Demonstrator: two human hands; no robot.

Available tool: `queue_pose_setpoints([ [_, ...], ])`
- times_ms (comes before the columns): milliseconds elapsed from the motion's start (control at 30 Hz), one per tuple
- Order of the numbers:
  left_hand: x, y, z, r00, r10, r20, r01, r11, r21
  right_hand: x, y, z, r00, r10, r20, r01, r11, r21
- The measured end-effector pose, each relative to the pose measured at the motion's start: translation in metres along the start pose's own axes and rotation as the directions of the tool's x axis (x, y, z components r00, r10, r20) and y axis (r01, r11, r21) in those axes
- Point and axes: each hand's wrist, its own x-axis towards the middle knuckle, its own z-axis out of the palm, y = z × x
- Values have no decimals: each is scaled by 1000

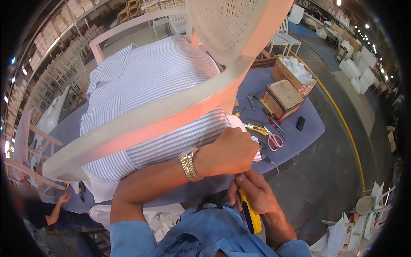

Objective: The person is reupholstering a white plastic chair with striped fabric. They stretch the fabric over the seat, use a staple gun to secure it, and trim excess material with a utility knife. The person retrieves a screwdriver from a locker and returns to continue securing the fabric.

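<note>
A wooden armchair frame (pixel 154 112) with a woven cane back (pixel 224 21) stands on the table before me. Blue-and-white striped fabric (pixel 171 139) covers its seat and hangs down the near side. My left hand (pixel 231 152), with a gold watch on its wrist, is closed in a fist at the seat's rear corner, gripping the edge of the striped fabric; its fingertips are hidden. Just below it, my right hand (pixel 257 192) holds a yellow and black utility knife (pixel 251 214). The knife's front end lies close under my left hand, and its blade cannot be made out.
Right of the chair lie red-handled scissors (pixel 274 140), another yellow cutter (pixel 257 129), pliers (pixel 274 122) and a black case (pixel 300 123). A small wooden box (pixel 284 98) and a carton of white stuffing (pixel 296 73) stand behind. At lower left, another person's hand (pixel 64 198) reaches over the table.
</note>
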Motion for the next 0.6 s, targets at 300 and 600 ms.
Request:
queue_pose_setpoints([
  [300, 9, -10, -12, 988, 23, 151, -17, 999, -38, 7, 1, 15, 998, -11, -60, 29, 952, 305],
  [600, 19, -4, -26, 931, 46, 362, -41, 999, -22, 20, 18, 29, 989, -75, -125, 125, 878, 462],
])
